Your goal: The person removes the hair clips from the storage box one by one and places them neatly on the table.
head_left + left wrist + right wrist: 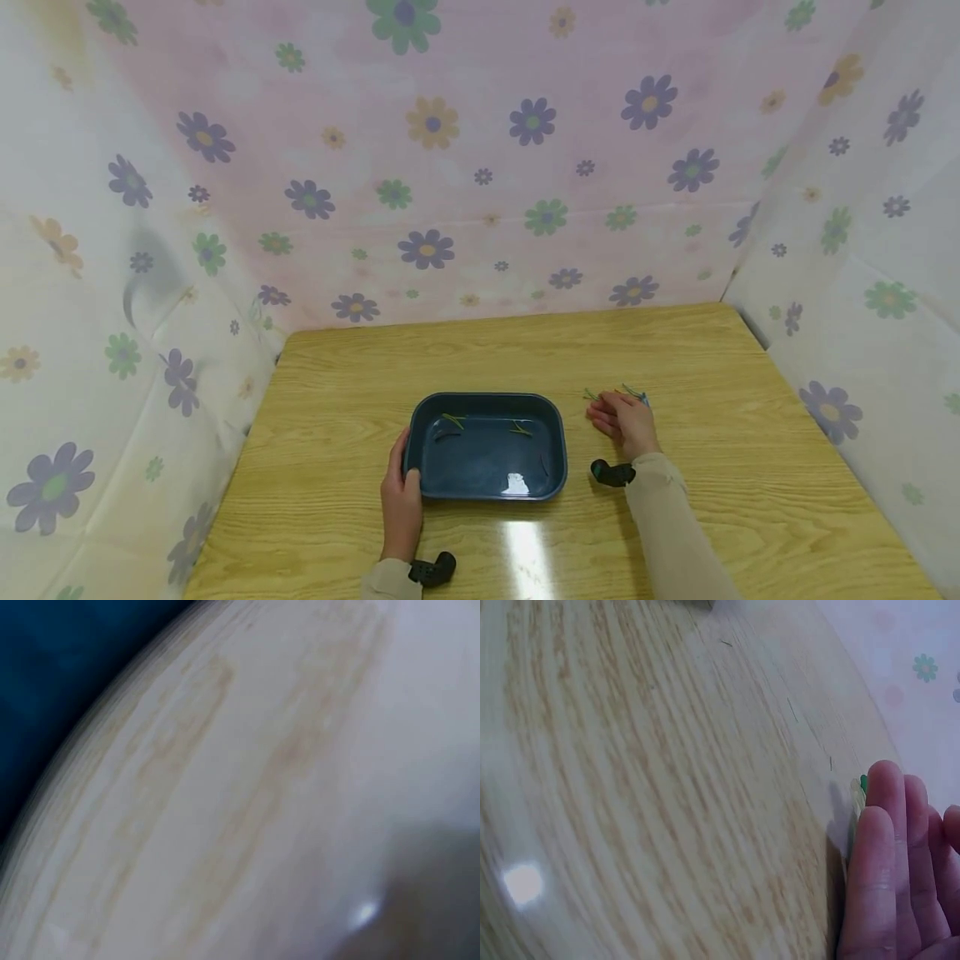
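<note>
A dark blue rectangular tray point(487, 498) sits on the wooden table in the head view. My left hand point(401, 500) holds its near left corner, thumb at the rim and fingers along the outer left side. Inside lie a few thin strands: a yellow-green one point(453, 421), a dark one point(447, 436) and others at the right. To the right of the tray, my right hand point(626, 421) is at some thin green point(590, 393) and bluish point(633, 391) strands. In the right wrist view its fingers point(874, 862) look fairly straight beside a green tip point(864, 782); whether they pinch a strand is hidden.
The wooden table point(337, 367) extends around the tray, with a bright light reflection in front. Flower-patterned cloth point(480, 183) hangs behind and on both sides. The left wrist view is blurred, showing tabletop point(225, 787) and a dark blue edge point(67, 667).
</note>
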`<control>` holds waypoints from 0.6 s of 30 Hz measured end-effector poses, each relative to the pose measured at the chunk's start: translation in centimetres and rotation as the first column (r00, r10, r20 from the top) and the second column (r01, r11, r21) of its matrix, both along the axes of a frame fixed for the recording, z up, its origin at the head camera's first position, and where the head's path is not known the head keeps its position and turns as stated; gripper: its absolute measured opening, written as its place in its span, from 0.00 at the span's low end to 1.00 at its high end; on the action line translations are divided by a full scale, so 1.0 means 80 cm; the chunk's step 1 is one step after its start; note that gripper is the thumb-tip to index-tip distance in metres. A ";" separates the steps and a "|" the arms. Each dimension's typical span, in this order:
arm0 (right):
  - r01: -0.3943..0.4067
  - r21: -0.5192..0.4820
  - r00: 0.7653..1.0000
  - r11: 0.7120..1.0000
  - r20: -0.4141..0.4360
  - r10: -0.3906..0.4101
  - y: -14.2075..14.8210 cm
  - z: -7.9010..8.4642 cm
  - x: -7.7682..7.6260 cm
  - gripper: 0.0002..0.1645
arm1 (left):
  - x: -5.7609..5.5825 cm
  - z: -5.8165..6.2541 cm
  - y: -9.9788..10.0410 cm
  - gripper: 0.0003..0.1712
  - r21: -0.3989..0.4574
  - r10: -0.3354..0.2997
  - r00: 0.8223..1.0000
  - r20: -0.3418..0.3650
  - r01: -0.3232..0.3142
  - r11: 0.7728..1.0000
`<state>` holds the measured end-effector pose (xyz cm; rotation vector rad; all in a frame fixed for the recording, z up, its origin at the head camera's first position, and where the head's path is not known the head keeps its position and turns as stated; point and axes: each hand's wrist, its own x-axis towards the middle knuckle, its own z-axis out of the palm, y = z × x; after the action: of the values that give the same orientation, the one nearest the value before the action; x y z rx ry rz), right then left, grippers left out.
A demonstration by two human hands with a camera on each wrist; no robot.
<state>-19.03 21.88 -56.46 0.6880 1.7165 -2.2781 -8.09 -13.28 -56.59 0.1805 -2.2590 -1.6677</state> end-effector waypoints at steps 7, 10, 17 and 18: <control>-0.034 0.001 0.999 0.999 -0.006 0.034 0.002 0.000 0.000 0.27 | 0.001 0.001 0.000 0.37 -0.007 0.010 1.000 0.013 -0.010 1.000; -0.047 0.018 0.999 0.999 -0.010 0.047 0.002 0.001 0.002 0.27 | 0.001 0.002 0.001 0.38 -0.012 0.012 1.000 0.017 -0.012 1.000; -0.074 0.055 0.997 0.996 -0.022 0.075 -0.001 0.008 0.006 0.27 | -0.006 -0.017 -0.005 0.37 -0.014 0.004 1.000 0.014 -0.003 1.000; -0.082 0.061 0.996 0.995 -0.024 0.083 -0.002 0.008 0.006 0.28 | -0.008 -0.024 -0.007 0.37 -0.013 0.002 1.000 0.012 -0.001 1.000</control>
<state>-18.55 21.74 -55.79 0.5888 1.7967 -2.1988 -8.73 -13.84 -58.50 0.1899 -2.2779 -1.6549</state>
